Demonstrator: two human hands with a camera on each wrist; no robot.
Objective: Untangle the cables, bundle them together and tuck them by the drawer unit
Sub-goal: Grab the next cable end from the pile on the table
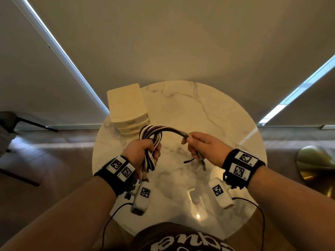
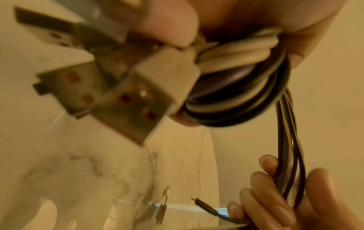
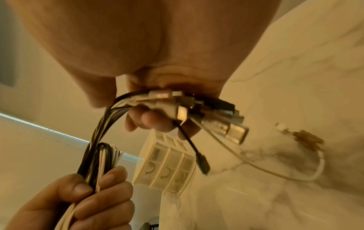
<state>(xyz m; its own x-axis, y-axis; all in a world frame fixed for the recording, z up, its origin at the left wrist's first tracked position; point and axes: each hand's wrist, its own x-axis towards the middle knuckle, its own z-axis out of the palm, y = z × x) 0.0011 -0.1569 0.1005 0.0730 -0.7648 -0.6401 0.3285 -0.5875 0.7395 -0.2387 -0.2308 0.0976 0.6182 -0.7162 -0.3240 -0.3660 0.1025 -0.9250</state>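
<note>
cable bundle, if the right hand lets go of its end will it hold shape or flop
Probably flop: the cable bundle sags between the left hand and right hand. Loose plug ends already dangle, so they would likely swing. Coiled loops may spring apart.

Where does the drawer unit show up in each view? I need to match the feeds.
Head: drawer unit stands upper left on the marble table, behind the left hand.
Left wrist: not in it.
Right wrist: drawer unit at lower centre, tilted, drawer fronts showing.
Shared landmark: the cables held between both hands.

Round white marble table [image 1: 208, 109], cream drawer unit [image 1: 127, 107] upright at its far-left edge.
</note>
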